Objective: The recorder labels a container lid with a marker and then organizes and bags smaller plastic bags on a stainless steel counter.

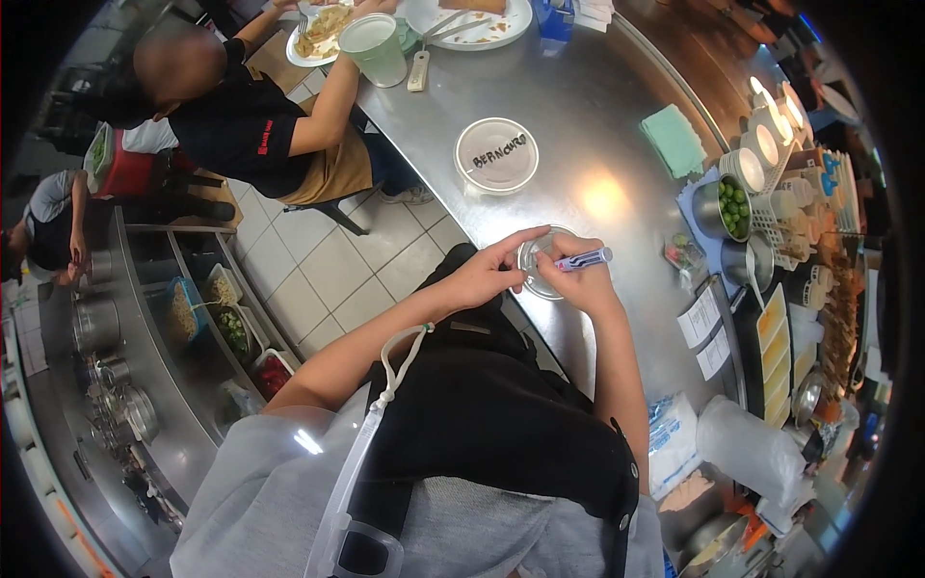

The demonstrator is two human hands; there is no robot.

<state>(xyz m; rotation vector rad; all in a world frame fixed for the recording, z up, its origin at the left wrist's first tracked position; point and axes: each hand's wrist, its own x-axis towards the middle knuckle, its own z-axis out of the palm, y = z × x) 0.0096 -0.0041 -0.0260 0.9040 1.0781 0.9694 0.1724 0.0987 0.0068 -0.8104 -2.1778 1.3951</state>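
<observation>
Your right hand (583, 275) grips a purple marker (584, 258) over the small clear lid (536, 270) that your left hand (487, 275) fingertips pin at the counter (578, 125) near edge; loosen, and it may skid, smearing ink.

A small clear lid (540, 265) lies at the near edge of a steel counter (578, 125), between the left hand (485, 275) and the right hand (576, 275), which holds a marker (583, 259). Behind it sits a lidded round container (496, 154); farther right, a bowl of limes (725, 207).
</observation>
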